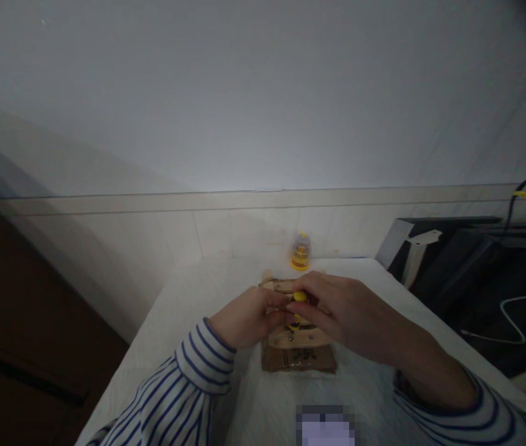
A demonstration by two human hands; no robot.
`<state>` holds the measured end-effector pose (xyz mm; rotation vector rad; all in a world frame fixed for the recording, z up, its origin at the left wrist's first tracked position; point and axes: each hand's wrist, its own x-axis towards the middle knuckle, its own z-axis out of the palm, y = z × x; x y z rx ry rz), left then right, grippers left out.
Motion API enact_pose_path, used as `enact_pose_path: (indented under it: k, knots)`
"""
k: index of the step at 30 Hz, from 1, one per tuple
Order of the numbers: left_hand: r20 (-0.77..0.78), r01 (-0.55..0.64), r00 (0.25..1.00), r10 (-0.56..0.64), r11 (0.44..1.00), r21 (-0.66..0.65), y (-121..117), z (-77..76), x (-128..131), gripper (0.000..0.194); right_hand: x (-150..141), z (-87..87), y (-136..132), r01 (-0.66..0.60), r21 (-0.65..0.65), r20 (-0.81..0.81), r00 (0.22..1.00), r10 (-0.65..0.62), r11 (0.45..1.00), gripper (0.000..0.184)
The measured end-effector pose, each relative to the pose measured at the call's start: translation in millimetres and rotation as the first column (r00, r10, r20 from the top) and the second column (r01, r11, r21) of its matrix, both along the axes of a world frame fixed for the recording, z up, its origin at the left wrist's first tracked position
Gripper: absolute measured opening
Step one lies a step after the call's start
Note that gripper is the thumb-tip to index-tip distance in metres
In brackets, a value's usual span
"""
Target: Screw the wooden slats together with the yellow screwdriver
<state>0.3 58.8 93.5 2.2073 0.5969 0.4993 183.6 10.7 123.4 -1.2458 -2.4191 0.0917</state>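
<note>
My right hand (337, 306) pinches the yellow end of a small yellow-and-black screwdriver (300, 297) between thumb and fingers. From the other side, the fingers of my left hand (258, 317) close around the same screwdriver, just lower down. Both hands are over a light wooden piece (281, 339) made of slats, which my fingers partly cover. A small dark metal spot, perhaps a screw, shows on the front slat below the screwdriver. Under and in front of the wood is a brown printed packet (300, 358).
A clear dome-shaped case (300, 253) with a yellow base and yellow contents stands at the back of the white-covered table (207, 291), near the wall. Dark panels (467, 266) and a white cable (513, 341) are at the right. A pixelated patch covers something at the front edge.
</note>
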Motion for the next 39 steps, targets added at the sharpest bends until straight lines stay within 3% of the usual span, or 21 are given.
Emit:
enact_pose_path:
  k: [11,19,27,39]
  knots:
    - [-0.056,-0.095,0.994,0.095,0.995,0.016,-1.4,1.9,-0.3,0.021,1.5,-0.4,-0.2,0.008,0.006,0.009,1.000,-0.008,1.000,0.021]
    - [-0.009,-0.150,0.989,0.150,0.989,0.007,-3.7,4.2,2.7,0.018,-1.5,0.9,-0.5,-0.002,0.028,-0.008,1.000,0.002,1.000,0.019]
    - [-0.064,-0.169,0.983,0.171,0.985,0.034,-1.8,1.8,0.8,0.015,0.9,3.7,-2.8,-0.022,0.015,-0.066,0.998,0.023,1.000,0.029]
    - [-0.030,-0.136,0.990,0.137,0.990,0.042,-0.2,-0.2,0.9,0.010,1.9,4.2,-7.8,-0.048,0.040,-0.005,0.999,0.048,0.998,0.029]
